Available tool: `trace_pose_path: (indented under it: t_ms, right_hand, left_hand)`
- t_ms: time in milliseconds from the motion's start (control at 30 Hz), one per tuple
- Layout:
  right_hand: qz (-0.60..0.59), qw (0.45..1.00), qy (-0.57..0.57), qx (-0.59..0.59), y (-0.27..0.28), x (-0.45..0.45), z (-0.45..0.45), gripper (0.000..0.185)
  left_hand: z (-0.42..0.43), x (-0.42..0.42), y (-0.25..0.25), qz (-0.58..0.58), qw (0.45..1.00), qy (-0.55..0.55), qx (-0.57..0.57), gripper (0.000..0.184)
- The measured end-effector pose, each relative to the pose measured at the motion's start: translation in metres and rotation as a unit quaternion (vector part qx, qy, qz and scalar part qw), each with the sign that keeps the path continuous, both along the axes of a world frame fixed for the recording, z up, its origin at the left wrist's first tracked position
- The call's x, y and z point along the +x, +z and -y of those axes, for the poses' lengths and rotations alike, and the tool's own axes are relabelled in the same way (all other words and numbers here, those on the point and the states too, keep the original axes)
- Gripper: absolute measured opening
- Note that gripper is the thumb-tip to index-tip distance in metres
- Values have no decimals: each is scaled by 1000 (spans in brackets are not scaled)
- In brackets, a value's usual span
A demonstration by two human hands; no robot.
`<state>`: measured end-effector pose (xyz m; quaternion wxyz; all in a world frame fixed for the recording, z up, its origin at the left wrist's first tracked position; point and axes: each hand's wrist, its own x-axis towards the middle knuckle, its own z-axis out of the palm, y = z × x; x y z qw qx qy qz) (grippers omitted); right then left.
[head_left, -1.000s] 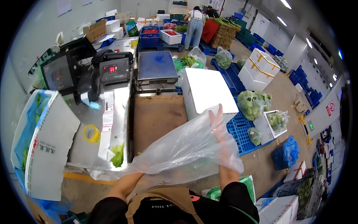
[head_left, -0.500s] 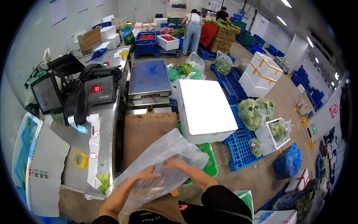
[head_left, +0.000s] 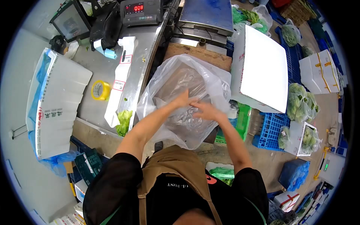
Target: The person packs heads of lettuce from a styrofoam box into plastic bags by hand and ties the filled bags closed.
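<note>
A large clear plastic bag lies spread over the brown board, its mouth wide and facing up. Both hands are at the bag's opening, close together near its middle. My left hand has its fingers pointing up and in, partly blurred. My right hand reaches in from the right, fingers apart and close to the left fingertips, over the film. Whether the left fingers pinch any film cannot be made out.
A white foam box stands right of the bag, near a green crate. On the left metal counter are yellow tape, a label strip and a leaf. A scale display is behind.
The view has tilted down. The bag has gone from stretched out between the arms to opened wide on the board, and both hands have come together over its middle. The display reading has changed.
</note>
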<state>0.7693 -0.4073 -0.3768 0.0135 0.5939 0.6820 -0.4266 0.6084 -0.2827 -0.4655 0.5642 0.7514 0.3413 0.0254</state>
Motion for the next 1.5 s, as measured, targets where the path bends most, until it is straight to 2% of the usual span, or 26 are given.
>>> trace_pose_path:
  t_ms: [33, 67, 100, 133, 167, 233, 267, 367, 467, 500, 567, 600, 667, 700, 733, 767, 833, 967, 1000, 1100, 1133, 1167, 1233, 1333, 1433, 1500]
  right_hand:
    - [116, 992, 6, 56, 4, 12, -10, 73]
    - [92, 991, -88, 36, 2, 26, -22, 74]
    - [69, 981, -180, 15, 0, 44, -35, 76]
    - [30, 976, -202, 73, -42, 78, -44, 76]
    - [-9, 966, -221, 130, -83, 105, -52, 76]
    - [66, 956, -281, 51, -38, 115, -71, 75]
    - [104, 945, -309, 11, -20, 117, -77, 74]
    - [183, 946, -267, 28, -31, 116, -85, 70]
    - [197, 972, -118, 47, -58, 113, -94, 53]
    - [178, 976, -94, 81, -56, 106, -93, 45]
    - [138, 978, -39, 153, -34, 84, -76, 34]
    - [79, 980, 0, 182, -10, 71, -67, 28]
    - [15, 991, 53, 122, 24, 51, -52, 33]
    - [-56, 983, 71, 158, 42, 40, -46, 39]
    - [-65, 990, 78, 99, 50, 33, -43, 38]
    - [-81, 989, 95, 85, 75, 19, -42, 39]
    - [-136, 983, 104, 68, 121, -6, -43, 39]
    - [-143, 974, 130, 116, 164, -49, -62, 42]
    - [-146, 971, 135, 135, 171, -58, -71, 44]
    - [-140, 966, 165, 141, 198, -97, -94, 36]
    - [-177, 937, 216, 210, 224, -123, -104, 35]
    - [-179, 938, 214, 206, 246, -146, -113, 38]
    - [-178, 942, 208, 194, 280, -192, -129, 44]
    - [-223, 908, 214, 283, 302, -263, -174, 36]
    - [-248, 854, 182, 419, 338, -362, -223, 34]
    - [-263, 819, 163, 483, 359, -444, -265, 33]
  left_hand:
    - [18, -14, 8, -157, 986, -47, 31, 98]
    - [34, -25, 19, -308, 945, -92, 62, 97]
    - [42, -38, 18, -350, 922, -145, 76, 95]
    - [47, -48, 16, -390, 895, -196, 89, 93]
    - [53, -53, 7, -406, 880, -222, 106, 92]
    - [60, -58, -19, -436, 847, -270, 140, 90]
    - [57, -53, 0, -434, 847, -290, 102, 76]
    - [44, -54, 15, -362, 872, -325, 55, 65]
    - [39, -44, 9, -251, 936, -231, 90, 49]
    - [38, -38, 19, -224, 941, -237, 88, 46]
    - [34, -21, 66, -170, 951, -242, 88, 41]
    - [36, -18, 95, -122, 958, -243, 96, 37]
    - [42, -26, 141, -27, 971, -209, 117, 33]
    - [42, -36, 188, 21, 971, -185, 151, 33]
    - [50, -47, 183, 157, 966, -126, 165, 34]
    - [50, -61, 208, 231, 955, -116, 147, 33]
    - [54, -99, 264, 167, 976, -89, 111, 34]
    - [48, -209, 327, 172, 966, 26, 191, 35]
    - [48, -237, 355, 126, 973, 78, 179, 35]
    - [36, -339, 413, 52, 932, 206, 292, 33]
    - [34, -376, 434, 9, 912, 266, 311, 30]
    - [32, -411, 455, 0, 877, 302, 374, 27]
    - [11, -490, 476, -48, 824, 365, 430, 26]
    - [-28, -587, 518, -94, 841, 414, 334, 41]
    - [-115, -676, 512, -215, 875, 334, 276, 44]
    - [-182, -719, 491, -281, 882, 316, 210, 44]
